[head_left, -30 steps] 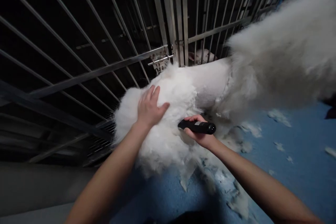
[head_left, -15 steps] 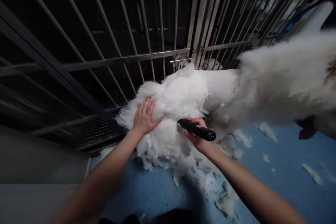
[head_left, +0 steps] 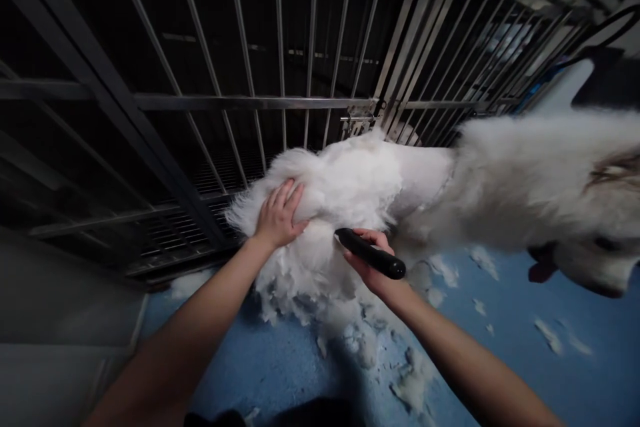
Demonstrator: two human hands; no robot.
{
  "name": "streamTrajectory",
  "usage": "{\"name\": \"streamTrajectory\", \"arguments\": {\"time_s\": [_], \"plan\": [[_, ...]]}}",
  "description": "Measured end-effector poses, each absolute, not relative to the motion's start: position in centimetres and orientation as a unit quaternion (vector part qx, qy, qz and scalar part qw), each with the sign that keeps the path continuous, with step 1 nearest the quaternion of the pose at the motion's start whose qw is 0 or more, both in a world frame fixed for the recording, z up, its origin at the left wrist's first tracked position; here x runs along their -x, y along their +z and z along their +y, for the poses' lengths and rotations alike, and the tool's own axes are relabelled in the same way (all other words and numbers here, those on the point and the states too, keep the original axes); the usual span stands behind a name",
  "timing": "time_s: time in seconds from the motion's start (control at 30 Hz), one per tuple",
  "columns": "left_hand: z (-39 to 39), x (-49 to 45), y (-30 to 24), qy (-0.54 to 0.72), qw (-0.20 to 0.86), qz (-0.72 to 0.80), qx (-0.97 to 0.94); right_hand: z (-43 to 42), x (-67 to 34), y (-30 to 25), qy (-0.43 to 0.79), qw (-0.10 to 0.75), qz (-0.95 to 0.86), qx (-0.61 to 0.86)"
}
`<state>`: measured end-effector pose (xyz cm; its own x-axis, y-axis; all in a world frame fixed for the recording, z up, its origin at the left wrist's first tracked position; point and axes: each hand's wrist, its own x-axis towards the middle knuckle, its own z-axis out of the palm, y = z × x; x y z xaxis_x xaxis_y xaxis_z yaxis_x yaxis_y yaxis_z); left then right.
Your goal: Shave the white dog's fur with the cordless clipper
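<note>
A big white fluffy dog (head_left: 350, 173) stands with its rump toward me and its head at the right edge. My left hand (head_left: 281, 217) lies flat on the fur of its hindquarters, fingers stretched out. Wrapped round a black hair clipper (head_left: 373, 255) is my right hand (head_left: 373, 267); the clipper's front end touches the fur of the hind leg. A band around the dog's middle (head_left: 423, 170) is cropped short, while the coat at front and back is long. Where clipper and fur meet, the blade is hidden.
Metal cages with vertical bars (head_left: 245, 103) run along behind the dog, with a sliding latch (head_left: 359, 121) near it. Tufts of cut fur (head_left: 414, 380) lie scattered on the blue floor (head_left: 280, 367). A pale wall panel (head_left: 60, 320) stands at lower left.
The view has shifted, bringing more of the dog's head and open mouth into sight at right. Both hands stay at the hindquarters; the clipper sits slightly lower and further left.
</note>
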<state>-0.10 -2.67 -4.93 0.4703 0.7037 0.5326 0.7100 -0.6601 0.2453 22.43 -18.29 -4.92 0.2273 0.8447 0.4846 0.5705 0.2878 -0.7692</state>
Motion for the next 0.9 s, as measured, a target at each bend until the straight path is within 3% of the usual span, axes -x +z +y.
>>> {"name": "streamTrajectory", "arguments": {"time_s": [0.2, 0.33, 0.5, 0.63, 0.9], "plan": [[-2.9, 0.1, -4.3, -0.295, -0.003, -0.425, 0.856, -19.4, -23.5, -3.6, 0.156, 0.470, -0.656, 0.569], [-5.7, -1.4, 0.0, -0.275, -0.001, -0.461, 0.844, -19.1, -24.4, -2.0, 0.126, 0.570, -0.622, 0.523], [-9.0, -5.2, 5.1, -0.258, -0.009, -0.321, 0.911, -18.2, -24.6, -1.4, 0.104, 0.599, -0.597, 0.522], [-7.5, -6.8, 4.4, -0.223, -0.028, -0.359, 0.906, -17.7, -24.7, -1.8, 0.086, 0.616, -0.580, 0.526], [-5.3, -6.6, 3.0, -0.247, -0.001, -0.351, 0.903, -17.9, -24.3, -4.5, 0.160, 0.548, -0.624, 0.534]]}}
